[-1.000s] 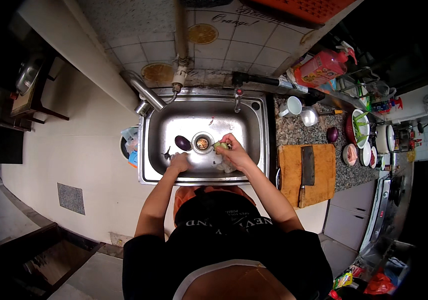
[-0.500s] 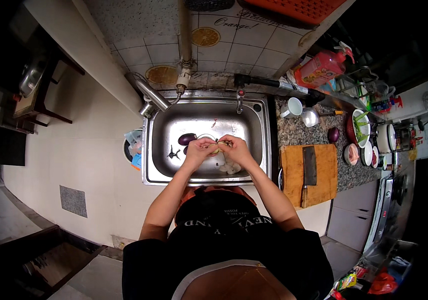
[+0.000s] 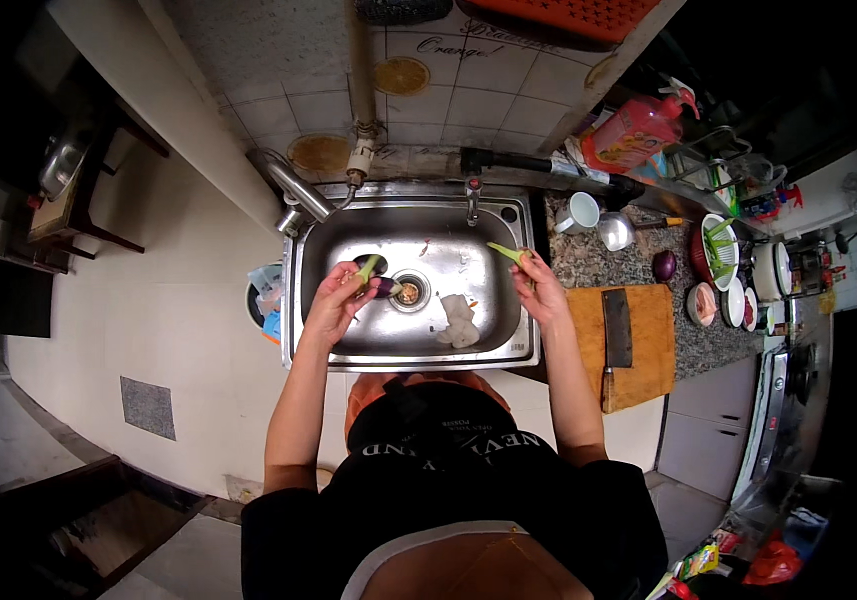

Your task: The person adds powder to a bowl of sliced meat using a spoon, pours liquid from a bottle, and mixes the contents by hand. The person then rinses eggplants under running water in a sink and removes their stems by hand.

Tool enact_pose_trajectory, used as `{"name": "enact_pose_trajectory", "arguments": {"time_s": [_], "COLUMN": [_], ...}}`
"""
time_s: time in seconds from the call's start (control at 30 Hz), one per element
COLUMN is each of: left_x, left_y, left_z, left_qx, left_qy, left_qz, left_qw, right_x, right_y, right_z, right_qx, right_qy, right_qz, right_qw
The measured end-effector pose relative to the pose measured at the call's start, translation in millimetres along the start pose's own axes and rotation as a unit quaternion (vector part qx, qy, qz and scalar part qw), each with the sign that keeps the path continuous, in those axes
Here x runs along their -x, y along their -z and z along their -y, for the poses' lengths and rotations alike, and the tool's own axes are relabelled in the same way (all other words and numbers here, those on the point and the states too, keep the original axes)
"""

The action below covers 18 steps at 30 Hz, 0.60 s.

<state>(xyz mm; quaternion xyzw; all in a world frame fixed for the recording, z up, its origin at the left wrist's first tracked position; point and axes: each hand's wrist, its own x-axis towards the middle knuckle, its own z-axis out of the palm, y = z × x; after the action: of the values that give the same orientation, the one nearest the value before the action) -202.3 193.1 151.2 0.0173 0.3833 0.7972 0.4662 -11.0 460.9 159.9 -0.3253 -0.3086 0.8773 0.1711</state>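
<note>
Over the left part of the steel sink (image 3: 497, 340) my left hand (image 3: 334, 305) is closed on a pale green piece of pepper (image 3: 370, 267). My right hand (image 3: 543, 290), above the sink's right side, grips another long green pepper piece (image 3: 507, 252) between fingers and thumb. The two hands are well apart. Beneath and beside my left fingers lie dark purple eggplants (image 3: 389, 287), partly hidden by the hand. The drain (image 3: 410, 292) holds small brownish scraps. A pale crumpled cloth-like thing (image 3: 460, 324) lies in the sink nearer me.
Right of the sink, a wooden cutting board (image 3: 649, 340) bears a cleaver (image 3: 617, 330). Beyond it are a white mug (image 3: 579, 213), a purple onion (image 3: 665, 265), a colander (image 3: 707, 262) with green peppers and a bowl of meat (image 3: 702, 304). A faucet (image 3: 299, 185) reaches over the sink's far-left corner.
My hands were together over the sink's middle with the green pepper between them. They have moved apart, left and right, each with a piece. The drain has come into view.
</note>
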Motion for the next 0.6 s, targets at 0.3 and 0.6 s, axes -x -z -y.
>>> {"name": "enact_pose_trajectory", "arguments": {"time_s": [0.3,0.6], "left_x": [-14,-10], "left_y": [-40,-50], "left_z": [53,42], "left_qx": [0.105,-0.036], "left_qy": [0.060,-0.012], "left_qz": [0.050,0.004], "left_qw": [0.991,0.999], "right_x": [6,17], "right_y": [-59,-74], "right_z": [-68,-75], "right_qx": [-0.049,0.219], "right_qy": [-0.092,-0.015], "right_qz": [0.126,0.126], "right_qw": [0.987,0.967]}}
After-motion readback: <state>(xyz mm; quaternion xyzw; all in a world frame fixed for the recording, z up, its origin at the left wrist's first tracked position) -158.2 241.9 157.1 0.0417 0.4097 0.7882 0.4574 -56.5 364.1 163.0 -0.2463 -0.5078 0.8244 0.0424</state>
